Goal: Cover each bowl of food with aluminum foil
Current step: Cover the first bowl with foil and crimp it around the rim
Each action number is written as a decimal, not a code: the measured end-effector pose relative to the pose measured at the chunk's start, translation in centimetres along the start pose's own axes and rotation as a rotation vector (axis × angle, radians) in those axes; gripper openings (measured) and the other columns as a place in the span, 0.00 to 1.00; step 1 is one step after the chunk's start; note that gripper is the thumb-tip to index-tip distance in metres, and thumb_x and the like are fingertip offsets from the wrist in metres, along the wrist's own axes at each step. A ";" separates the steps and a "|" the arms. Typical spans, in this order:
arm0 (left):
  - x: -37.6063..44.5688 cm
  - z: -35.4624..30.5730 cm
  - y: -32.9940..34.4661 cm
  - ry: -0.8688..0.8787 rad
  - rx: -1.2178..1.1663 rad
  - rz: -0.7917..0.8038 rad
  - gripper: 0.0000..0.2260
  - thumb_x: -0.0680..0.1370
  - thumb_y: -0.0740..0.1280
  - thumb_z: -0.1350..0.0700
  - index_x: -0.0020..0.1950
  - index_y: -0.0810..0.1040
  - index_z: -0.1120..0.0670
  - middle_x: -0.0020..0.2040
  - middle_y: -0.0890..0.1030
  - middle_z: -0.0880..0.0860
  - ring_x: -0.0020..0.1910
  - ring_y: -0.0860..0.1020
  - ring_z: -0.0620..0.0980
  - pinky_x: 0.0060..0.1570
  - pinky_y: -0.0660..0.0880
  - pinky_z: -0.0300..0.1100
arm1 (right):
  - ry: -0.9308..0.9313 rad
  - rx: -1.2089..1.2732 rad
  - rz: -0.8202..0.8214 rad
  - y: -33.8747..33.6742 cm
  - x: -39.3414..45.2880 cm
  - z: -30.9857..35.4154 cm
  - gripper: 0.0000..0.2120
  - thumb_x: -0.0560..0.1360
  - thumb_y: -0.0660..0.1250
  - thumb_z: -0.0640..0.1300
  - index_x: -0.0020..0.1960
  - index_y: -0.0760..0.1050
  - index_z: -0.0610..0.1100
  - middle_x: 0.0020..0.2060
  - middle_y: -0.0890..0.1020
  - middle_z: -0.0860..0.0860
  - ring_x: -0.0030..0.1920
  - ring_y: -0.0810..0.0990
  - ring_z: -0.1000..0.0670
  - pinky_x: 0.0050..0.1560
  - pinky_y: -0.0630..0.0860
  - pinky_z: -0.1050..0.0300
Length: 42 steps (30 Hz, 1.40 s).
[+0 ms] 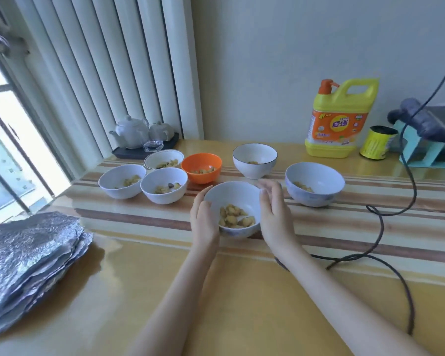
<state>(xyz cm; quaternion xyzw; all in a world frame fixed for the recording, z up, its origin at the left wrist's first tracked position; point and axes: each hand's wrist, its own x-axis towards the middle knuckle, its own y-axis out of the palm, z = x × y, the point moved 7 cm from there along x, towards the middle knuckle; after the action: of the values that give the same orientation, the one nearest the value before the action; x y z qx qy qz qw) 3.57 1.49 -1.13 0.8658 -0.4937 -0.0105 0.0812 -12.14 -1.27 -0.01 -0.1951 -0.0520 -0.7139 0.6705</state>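
A white bowl (235,196) holding yellow food chunks stands at the table's middle. My left hand (203,219) cups its left side and my right hand (275,214) cups its right side. Several more uncovered bowls with food stand behind it: a white bowl (122,181) at far left, another white bowl (164,185), a gold-rimmed bowl (163,159), an orange bowl (201,167), a dark-rimmed white bowl (254,160) and a pale blue-patterned bowl (314,183) on the right. A stack of crinkled aluminum foil sheets (28,258) lies at the left front.
A yellow detergent jug (341,119) and a yellow can (378,146) stand at the back right beside a teal rack (429,152). A black cable (385,237) snakes across the right side. A white tea set on a dark tray (144,142) sits at the back left.
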 end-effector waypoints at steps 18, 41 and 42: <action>-1.8 0.0 -12.5 -0.020 -0.007 -0.232 0.17 0.82 0.52 0.63 0.65 0.76 0.56 0.65 0.76 0.54 0.61 0.71 0.47 0.51 0.67 0.33 | 0.011 0.165 0.176 10.1 -5.5 1.3 0.12 0.83 0.51 0.40 0.60 0.69 0.51 0.59 0.75 0.58 0.58 0.70 0.68 0.52 0.62 0.80; 2.6 -4.2 -23.9 0.006 1.296 -0.316 0.16 0.77 0.63 0.62 0.32 0.61 0.59 0.34 0.67 0.55 0.41 0.72 0.59 0.38 0.62 0.45 | -0.309 0.042 0.170 8.6 -2.8 5.7 0.12 0.80 0.51 0.51 0.56 0.71 0.49 0.47 0.80 0.58 0.51 0.77 0.63 0.47 0.69 0.73; 2.7 -4.1 -24.0 -0.012 1.318 -0.291 0.17 0.76 0.64 0.63 0.32 0.59 0.58 0.33 0.64 0.54 0.39 0.69 0.57 0.37 0.62 0.45 | -0.318 0.041 0.185 8.8 -2.6 5.8 0.12 0.80 0.52 0.50 0.56 0.71 0.48 0.46 0.80 0.58 0.50 0.77 0.63 0.47 0.70 0.72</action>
<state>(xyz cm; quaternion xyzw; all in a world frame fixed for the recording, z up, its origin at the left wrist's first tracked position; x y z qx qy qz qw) 25.87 11.67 -0.57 0.7919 -0.2755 0.2775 -0.4690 -2.26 2.30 2.70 -0.2957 -0.1539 -0.6083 0.7203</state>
